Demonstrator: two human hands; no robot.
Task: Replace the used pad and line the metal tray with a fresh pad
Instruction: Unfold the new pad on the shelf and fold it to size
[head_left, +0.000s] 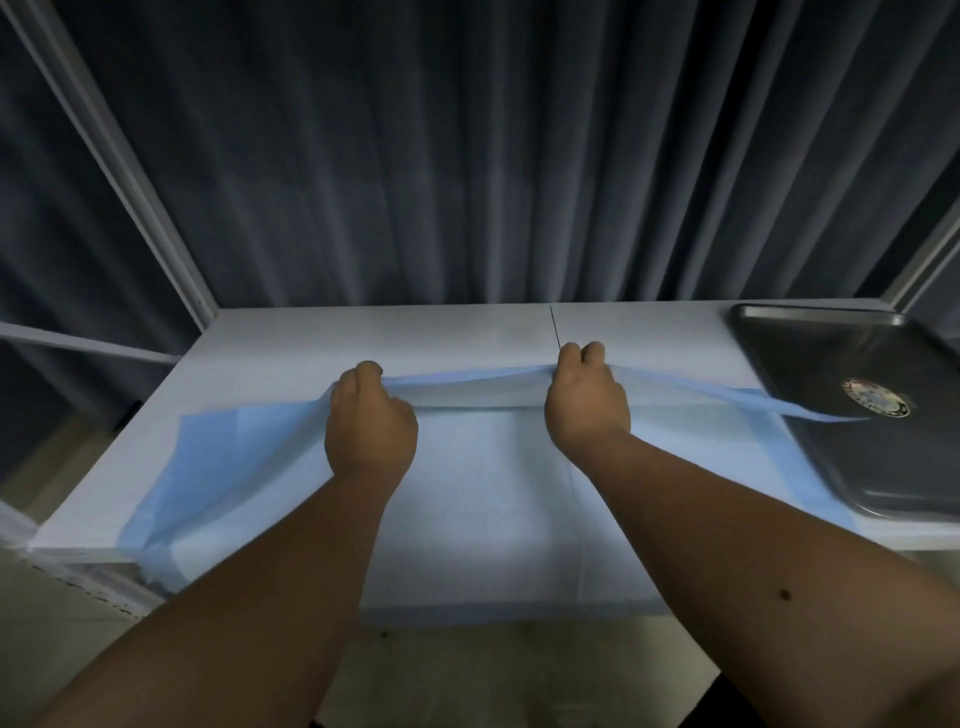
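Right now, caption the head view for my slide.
Both hands, left and right, grip blue pad's far edge beside metal tray.

White table (447, 332) before dark pleated curtain (467, 156), white frame posts (130, 176) at either side

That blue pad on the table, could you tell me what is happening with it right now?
A person is handling the blue pad with both hands. The left hand and the right hand each grip its far edge and lift it off the white table, while the near part lies flat. The metal tray sits at the right, unlined, with the pad's far right corner reaching over it.
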